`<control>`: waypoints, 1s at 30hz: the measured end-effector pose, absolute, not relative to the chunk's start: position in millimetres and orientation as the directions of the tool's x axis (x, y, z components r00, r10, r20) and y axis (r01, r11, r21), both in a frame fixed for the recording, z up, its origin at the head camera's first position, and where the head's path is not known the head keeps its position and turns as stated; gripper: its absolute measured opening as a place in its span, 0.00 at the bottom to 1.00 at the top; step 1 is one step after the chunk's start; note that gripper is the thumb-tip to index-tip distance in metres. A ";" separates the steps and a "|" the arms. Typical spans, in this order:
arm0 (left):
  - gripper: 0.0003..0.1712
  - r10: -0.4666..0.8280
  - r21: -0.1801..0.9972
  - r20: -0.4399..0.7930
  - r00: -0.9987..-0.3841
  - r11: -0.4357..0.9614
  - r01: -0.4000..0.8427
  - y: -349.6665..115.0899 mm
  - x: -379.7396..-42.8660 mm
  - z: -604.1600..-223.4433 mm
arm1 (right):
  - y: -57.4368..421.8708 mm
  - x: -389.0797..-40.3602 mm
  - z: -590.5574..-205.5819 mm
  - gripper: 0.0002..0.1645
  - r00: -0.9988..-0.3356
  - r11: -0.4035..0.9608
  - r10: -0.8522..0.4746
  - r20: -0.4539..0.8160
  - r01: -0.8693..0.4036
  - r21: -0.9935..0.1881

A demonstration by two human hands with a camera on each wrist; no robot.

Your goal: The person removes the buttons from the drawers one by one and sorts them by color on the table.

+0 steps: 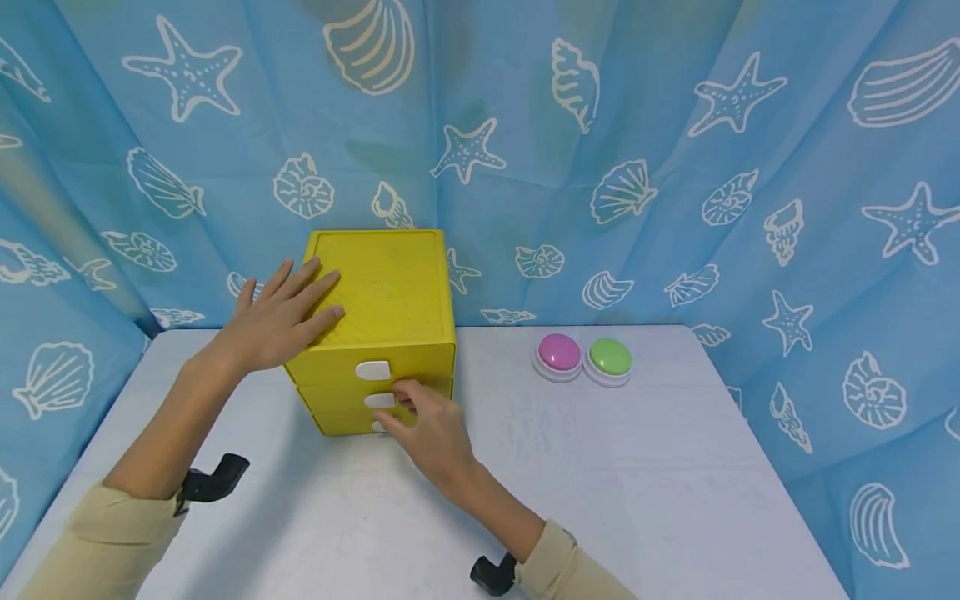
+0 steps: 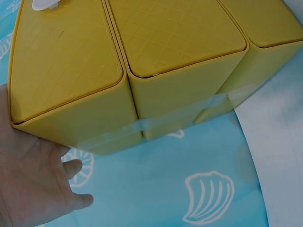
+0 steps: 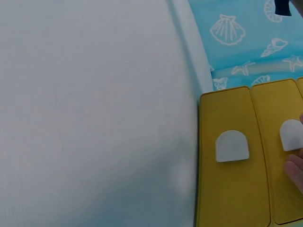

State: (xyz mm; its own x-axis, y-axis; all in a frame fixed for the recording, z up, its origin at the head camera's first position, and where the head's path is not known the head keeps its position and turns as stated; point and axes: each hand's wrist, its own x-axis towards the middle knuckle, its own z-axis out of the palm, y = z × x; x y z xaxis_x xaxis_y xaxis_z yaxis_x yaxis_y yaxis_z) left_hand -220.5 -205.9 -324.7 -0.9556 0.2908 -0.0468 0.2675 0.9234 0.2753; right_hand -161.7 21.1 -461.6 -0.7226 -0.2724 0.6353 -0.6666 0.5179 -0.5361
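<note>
A yellow three-drawer box (image 1: 382, 287) with white handles stands on the table. My left hand (image 1: 273, 325) rests with spread, straight fingers on the left edge of its top; in the left wrist view that hand (image 2: 33, 175) lies along the box's side. My right hand (image 1: 435, 429) is at the front, thumb and fingers either side of the middle drawer's handle (image 1: 380, 401), pinching it. In the right wrist view only the fingertips (image 3: 294, 172) show at the right edge, beside the middle handle (image 3: 292, 135). All drawers sit flush with the front.
To the right of the box, a pink push button (image 1: 559, 352) and a green push button (image 1: 611, 357) stand side by side on the white table (image 1: 637, 483). A blue curtain (image 1: 510, 208) with shell and starfish prints hangs behind and at the sides.
</note>
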 end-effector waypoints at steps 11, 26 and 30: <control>0.43 0.292 0.265 -0.058 -0.955 0.926 0.267 -207.2 -221.4 -325.2 | 15.7 -164.4 -466.8 0.10 -0.673 0.572 -0.281 0.684 -0.690 -0.443; 0.43 0.296 0.273 -0.063 -0.953 0.924 0.268 -206.4 -221.0 -324.4 | 14.9 -171.1 -469.5 0.09 -0.641 0.557 -0.250 0.725 -0.708 -0.434; 0.43 0.290 0.271 -0.061 -0.955 0.926 0.264 -206.1 -220.5 -324.7 | 14.5 -170.7 -469.3 0.09 -0.640 0.561 -0.250 0.727 -0.708 -0.430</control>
State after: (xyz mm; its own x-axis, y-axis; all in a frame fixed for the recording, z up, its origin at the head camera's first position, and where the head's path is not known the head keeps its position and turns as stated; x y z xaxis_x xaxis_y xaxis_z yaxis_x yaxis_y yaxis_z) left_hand -220.5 -206.1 -324.7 -0.9549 0.2905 -0.0608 0.2644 0.9256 0.2708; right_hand -170.7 14.5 -469.3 -0.6396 -0.2502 0.7268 -0.7077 0.5607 -0.4298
